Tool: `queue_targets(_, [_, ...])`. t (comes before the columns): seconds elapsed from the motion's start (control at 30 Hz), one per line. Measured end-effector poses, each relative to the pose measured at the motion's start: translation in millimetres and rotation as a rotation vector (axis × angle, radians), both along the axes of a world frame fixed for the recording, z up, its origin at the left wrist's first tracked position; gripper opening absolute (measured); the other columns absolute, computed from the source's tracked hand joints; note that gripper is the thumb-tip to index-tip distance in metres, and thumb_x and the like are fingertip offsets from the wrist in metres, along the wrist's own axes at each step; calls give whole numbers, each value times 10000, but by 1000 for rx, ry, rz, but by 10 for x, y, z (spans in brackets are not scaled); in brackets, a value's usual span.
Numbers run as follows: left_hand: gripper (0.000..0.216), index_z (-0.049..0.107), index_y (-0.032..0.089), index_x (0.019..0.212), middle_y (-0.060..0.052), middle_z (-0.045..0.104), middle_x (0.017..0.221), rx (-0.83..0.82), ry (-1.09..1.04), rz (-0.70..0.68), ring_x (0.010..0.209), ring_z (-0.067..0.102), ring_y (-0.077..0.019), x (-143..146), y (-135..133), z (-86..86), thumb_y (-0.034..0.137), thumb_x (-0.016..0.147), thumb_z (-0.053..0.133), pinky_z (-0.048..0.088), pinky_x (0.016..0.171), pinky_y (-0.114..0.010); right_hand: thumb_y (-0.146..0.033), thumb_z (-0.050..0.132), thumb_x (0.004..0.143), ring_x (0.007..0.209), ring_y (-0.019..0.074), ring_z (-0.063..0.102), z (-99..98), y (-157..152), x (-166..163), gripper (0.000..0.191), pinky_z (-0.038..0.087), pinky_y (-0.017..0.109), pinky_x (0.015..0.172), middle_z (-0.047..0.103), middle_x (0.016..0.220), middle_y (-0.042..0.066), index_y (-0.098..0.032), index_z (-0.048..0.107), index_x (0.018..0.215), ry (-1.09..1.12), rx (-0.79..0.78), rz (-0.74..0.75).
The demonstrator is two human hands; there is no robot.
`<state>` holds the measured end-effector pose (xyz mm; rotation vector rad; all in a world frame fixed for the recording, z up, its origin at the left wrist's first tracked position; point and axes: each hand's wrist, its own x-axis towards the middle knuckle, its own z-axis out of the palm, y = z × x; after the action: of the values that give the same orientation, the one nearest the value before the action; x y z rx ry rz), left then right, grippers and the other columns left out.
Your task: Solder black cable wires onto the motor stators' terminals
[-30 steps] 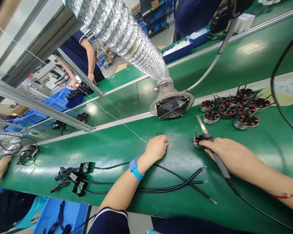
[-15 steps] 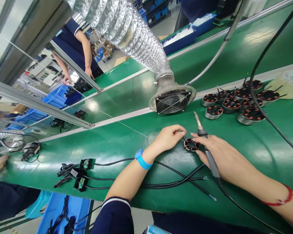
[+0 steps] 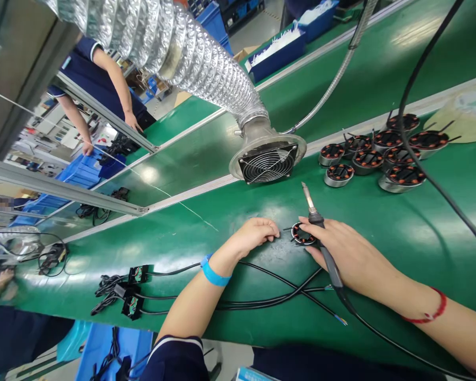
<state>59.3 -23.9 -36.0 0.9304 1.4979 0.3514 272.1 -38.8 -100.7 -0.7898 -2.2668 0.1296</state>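
My right hand (image 3: pixel 337 246) has a soldering iron (image 3: pixel 328 259) gripped in it, the tip pointing up and away over the bench. The thumb and a fingertip of this same hand touch the rim of a round motor stator (image 3: pixel 302 234) with black segments and orange windings. Short dark leads stick out from its left side. Left of those leads, with a small gap, is my left hand (image 3: pixel 257 235), fingers curled closed; what they hold, if anything, is hidden. Black cables (image 3: pixel 257 302) with stripped coloured ends run across the bench under my left forearm.
Several more stators (image 3: pixel 367 160) stand at the back right, crossed by a hanging black cord (image 3: pixel 408 132). A fume extractor hood (image 3: pixel 268 159) hangs behind my hands. Small black housings (image 3: pixel 133 307) with green boards lie left. Co-workers are at the far left and across the bench.
My left hand has drawn back to the left, away from the stator's lead. The stator, still under my right fingers, has turned so that its leads point left.
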Motion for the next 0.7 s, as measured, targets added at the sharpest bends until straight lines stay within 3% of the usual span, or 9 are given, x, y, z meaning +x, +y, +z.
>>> queue_targets(0.13, [46, 552, 145, 608, 54, 480, 515, 57, -181, 105, 424, 282, -30, 36, -11, -11, 173, 642, 566, 130, 468, -215, -187, 459, 1019, 883, 240, 652, -37, 1, -1, 303, 517, 373, 760, 683, 1047, 108, -153, 520, 1313, 22, -44, 7])
queue_targets(0.3, [123, 570, 136, 672, 46, 517, 564, 135, -312, 181, 449, 273, -20, 152, -27, -54, 227, 675, 653, 131, 481, -221, -225, 410, 1045, 855, 233, 649, -43, -16, -7, 276, 521, 372, 739, 675, 987, 88, -181, 535, 1287, -2, -92, -31])
queue_targets(0.47, [253, 567, 149, 803, 53, 519, 608, 87, -289, 141, 468, 283, -32, 113, -176, -5, 371, 805, 690, 155, 493, -217, -194, 420, 1040, 882, 237, 649, -42, -24, -6, 281, 529, 378, 759, 688, 1091, 124, -160, 511, 1304, 1, -66, -24])
queue_targets(0.6, [296, 565, 150, 720, 51, 503, 623, 124, -225, 77, 582, 391, -55, 65, -296, 19, 380, 751, 749, 281, 571, -207, -184, 426, 1032, 867, 234, 646, -54, -22, -4, 279, 522, 374, 763, 691, 1099, 118, -169, 513, 1297, 5, -84, -17])
queue_targets(0.7, [266, 587, 147, 709, 43, 510, 617, 140, -225, 93, 591, 406, -65, 84, -282, -11, 360, 743, 742, 291, 579, -216, -190, 425, 1033, 879, 235, 650, -67, -23, -7, 274, 517, 374, 777, 690, 1085, 113, -166, 524, 1288, 7, -88, -19])
